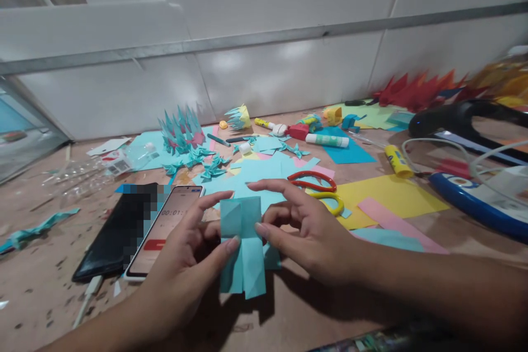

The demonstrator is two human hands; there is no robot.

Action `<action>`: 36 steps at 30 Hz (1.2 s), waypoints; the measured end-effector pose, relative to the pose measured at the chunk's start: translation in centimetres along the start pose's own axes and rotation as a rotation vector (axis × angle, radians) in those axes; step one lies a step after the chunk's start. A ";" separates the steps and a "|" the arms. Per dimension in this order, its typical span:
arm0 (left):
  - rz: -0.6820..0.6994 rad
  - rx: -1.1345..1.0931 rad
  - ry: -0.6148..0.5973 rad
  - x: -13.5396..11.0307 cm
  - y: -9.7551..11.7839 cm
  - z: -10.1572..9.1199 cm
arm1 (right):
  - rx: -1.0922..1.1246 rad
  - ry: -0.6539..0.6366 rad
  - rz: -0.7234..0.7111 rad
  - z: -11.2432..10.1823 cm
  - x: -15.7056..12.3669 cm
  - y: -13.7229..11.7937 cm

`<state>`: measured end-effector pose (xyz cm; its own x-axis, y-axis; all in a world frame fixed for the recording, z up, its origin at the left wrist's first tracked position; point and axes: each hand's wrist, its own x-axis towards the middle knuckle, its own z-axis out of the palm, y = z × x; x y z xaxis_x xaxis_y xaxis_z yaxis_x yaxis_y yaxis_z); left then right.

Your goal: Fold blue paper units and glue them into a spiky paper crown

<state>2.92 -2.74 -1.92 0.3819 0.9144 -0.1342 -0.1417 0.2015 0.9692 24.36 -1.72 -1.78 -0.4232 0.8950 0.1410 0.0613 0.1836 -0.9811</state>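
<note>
L hand (190, 256), R hand (315, 239): fingertip grip on creased, folded, rect. teal paper (252, 256)

The screen of the phone (168, 228), toward the near left corner of the desk (45, 302), reads "00:01:", with the next figures unclear. Print on the glue stick (328, 141) and carton (116, 160), toward the far edge, is too blurred.

Left hand (187, 253), right hand (311, 228) facing, fingers (278, 187) bent
</note>
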 end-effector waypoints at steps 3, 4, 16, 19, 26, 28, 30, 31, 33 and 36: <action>-0.003 -0.057 0.005 0.0 -0.3 -0.2 | -0.060 0.007 -0.034 0.0 -0.1 0.2; 0.004 -0.079 0.007 -0.1 -0.4 -0.3 | -0.089 0.008 -0.045 0.0 -0.1 0.2; 0.080 -0.109 0.175 0.1 0.3 0.2 | -0.287 -0.146 -0.348 -0.5 0.1 0.2; 0.046 -0.081 0.133 -0.3 0.3 0.1 | -0.274 -0.107 -0.387 -0.6 0.3 0.3; 0.311 0.165 0.202 -1.9 -0.1 0.4 | -0.115 0.136 -0.155 -0.5 0.5 -0.2; 0.346 0.318 0.254 -1.9 0.2 0.5 | -0.099 0.147 -0.183 -0.3 0.4 -0.3; 0.361 0.470 0.309 -1.5 0.6 0.4 | -0.054 0.147 -0.187 -0.2 0.3 -0.3; 0.365 0.515 0.324 -1.3 0.7 0.3 | -0.024 0.133 -0.179 -0.2 0.3 -0.3; 0.369 0.517 0.304 -0.9 0.8 0.0 | 0.020 0.105 -0.168 -0.1 0.2 -0.3; 0.363 0.428 0.225 -0.6 0.6 -0.3 | -0.014 0.106 -0.137 0.0 0.3 -0.3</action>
<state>2.34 -3.12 -1.31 0.1689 0.9595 0.2256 0.1710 -0.2539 0.9520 24.23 -1.49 -1.44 -0.3306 0.8991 0.2870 0.0227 0.3116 -0.9500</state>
